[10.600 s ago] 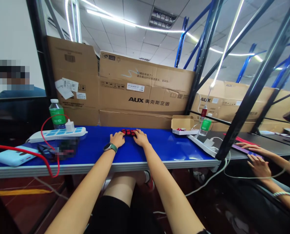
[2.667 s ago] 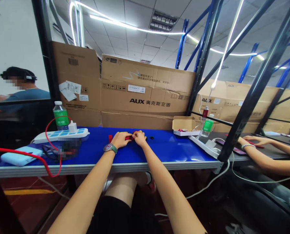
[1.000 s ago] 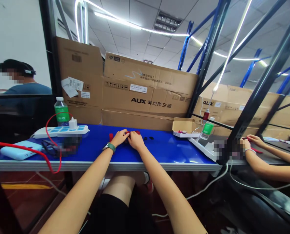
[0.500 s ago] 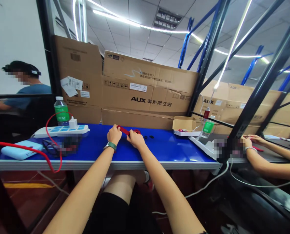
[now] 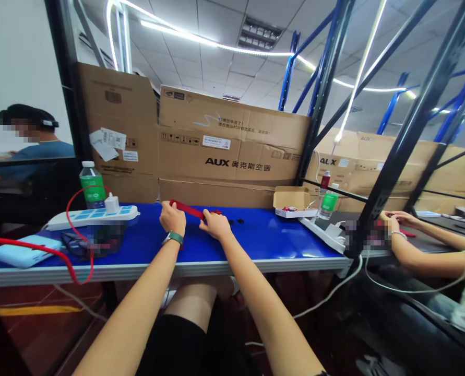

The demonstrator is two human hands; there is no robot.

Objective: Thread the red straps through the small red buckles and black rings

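Basically gripped red strap [image 5: 190, 210] with left hand [image 5: 173, 218] at its 10 o'clock end and right hand [image 5: 216, 225] at 4, near black bits [image 5: 240, 221] on blue table [image 5: 271, 241].

You held your left arm [image 5: 134, 303] and right arm [image 5: 265, 292] stretched forward, your left hand [image 5: 173, 219] curled, your right hand [image 5: 217, 225] pinching with bent fingers, the two apart.

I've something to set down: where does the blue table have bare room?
Widest: the right part of the table, between the black bits and right power strip, in front of the box. A smaller patch lies between the left hand and left power strip. Crowded: the left end, with that strip, bottle and power bank.
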